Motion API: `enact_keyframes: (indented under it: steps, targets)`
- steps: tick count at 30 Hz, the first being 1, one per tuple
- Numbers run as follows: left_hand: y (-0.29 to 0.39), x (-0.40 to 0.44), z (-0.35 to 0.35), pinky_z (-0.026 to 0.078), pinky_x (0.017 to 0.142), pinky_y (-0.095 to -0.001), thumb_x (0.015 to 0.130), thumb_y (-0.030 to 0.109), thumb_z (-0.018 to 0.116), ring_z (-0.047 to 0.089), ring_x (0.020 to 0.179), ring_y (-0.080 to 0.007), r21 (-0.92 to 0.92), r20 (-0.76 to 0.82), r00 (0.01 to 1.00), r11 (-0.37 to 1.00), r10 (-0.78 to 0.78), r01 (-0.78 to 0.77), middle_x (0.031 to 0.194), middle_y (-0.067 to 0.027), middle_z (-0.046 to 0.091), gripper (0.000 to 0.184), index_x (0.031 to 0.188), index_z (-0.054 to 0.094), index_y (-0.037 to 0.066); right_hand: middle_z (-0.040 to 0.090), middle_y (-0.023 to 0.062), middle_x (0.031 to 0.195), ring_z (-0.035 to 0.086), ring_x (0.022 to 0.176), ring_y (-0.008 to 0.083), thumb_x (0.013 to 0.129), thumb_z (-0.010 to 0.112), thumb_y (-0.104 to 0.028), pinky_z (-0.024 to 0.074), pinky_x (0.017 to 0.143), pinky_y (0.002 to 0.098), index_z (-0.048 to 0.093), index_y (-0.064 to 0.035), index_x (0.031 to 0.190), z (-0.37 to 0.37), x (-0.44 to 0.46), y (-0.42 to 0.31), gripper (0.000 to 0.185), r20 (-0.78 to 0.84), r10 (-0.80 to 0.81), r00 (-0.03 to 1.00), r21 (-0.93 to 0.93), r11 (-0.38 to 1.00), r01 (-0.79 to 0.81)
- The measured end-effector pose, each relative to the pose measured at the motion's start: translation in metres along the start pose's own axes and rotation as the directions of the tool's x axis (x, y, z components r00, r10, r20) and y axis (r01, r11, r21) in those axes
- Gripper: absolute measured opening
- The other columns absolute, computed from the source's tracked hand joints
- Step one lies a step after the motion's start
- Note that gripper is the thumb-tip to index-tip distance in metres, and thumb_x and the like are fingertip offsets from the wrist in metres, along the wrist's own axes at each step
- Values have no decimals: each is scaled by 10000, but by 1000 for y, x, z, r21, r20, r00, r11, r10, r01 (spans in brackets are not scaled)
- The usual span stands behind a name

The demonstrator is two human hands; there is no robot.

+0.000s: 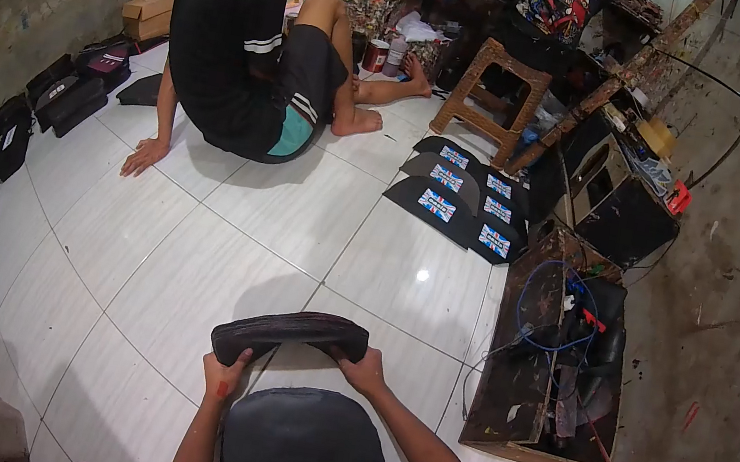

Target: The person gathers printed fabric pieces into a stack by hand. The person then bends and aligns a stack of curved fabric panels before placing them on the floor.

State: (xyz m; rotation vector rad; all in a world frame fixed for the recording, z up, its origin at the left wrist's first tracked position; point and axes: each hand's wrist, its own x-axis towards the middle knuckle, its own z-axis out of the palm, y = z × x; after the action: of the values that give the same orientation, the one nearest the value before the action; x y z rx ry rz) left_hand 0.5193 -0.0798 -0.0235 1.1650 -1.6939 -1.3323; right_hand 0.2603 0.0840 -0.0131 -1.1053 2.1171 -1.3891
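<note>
A thick stack of black half-round panels (292,327) is held up off the floor, bowed into an arch. My left hand (225,367) is closed on its left end, and my right hand (361,371) on its right end. Between my forearms, nearer to me, a black half-round panel (303,438) lies flat on the tiles, its curved edge facing away. I cannot tell whether it is one piece or a pile.
A person (224,53) sits on the white tile floor (164,247). Black panels with flag prints (437,205) lie by a brown stool (483,99). A wooden cabinet (516,380) with cables stands right. Black caps or pouches (71,101) line the left wall.
</note>
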Motion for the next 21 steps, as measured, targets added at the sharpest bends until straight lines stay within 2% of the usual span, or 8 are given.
enact_keyframes:
  steps: [4, 6, 10, 12, 21]
  targets:
    - [6, -1, 0, 534, 756, -315, 808, 278, 807, 699, 812, -176, 14, -13, 1000, 1000, -1, 1, 888, -131, 746, 344, 959, 723, -20, 698, 203, 783, 702, 716, 257, 737, 752, -175, 529, 671, 366, 677, 27, 903, -1, -4, 7, 271, 54, 40, 998, -29, 999, -39]
    - [10, -2, 0, 535, 756, -316, 811, 275, 804, 698, 810, -174, 17, -9, 1000, 1000, 12, -12, 889, -126, 746, 338, 960, 725, -17, 687, 222, 783, 700, 725, 296, 740, 750, -162, 531, 680, 376, 662, 35, 890, 2, -1, 14, 263, 5, -29, 1000, 16, 999, 29]
    - [10, -2, 2, 535, 758, -312, 816, 238, 799, 695, 817, -163, -15, -6, 1000, 1000, 4, -4, 896, -117, 748, 303, 968, 726, -14, 685, 233, 805, 697, 748, 338, 748, 736, -147, 532, 691, 385, 666, 32, 922, 3, 0, 17, 259, 28, -1, 1000, -16, 1000, 1]
    - [9, -3, 2, 534, 759, -310, 816, 224, 799, 694, 818, -160, -27, -18, 1000, 1000, -1, 0, 898, -115, 749, 293, 970, 727, -14, 686, 238, 830, 692, 773, 366, 752, 729, -139, 533, 700, 394, 668, 29, 946, 3, 0, 16, 264, -3, -74, 997, 28, 997, 74]
    - [14, -3, 1, 534, 760, -306, 809, 201, 798, 693, 813, -154, 10, -17, 1000, 1000, -18, 18, 898, -111, 750, 281, 972, 727, -17, 695, 225, 834, 701, 757, 325, 744, 731, -142, 537, 698, 391, 672, 29, 943, 2, -1, 10, 268, -2, -33, 999, 19, 999, 33]
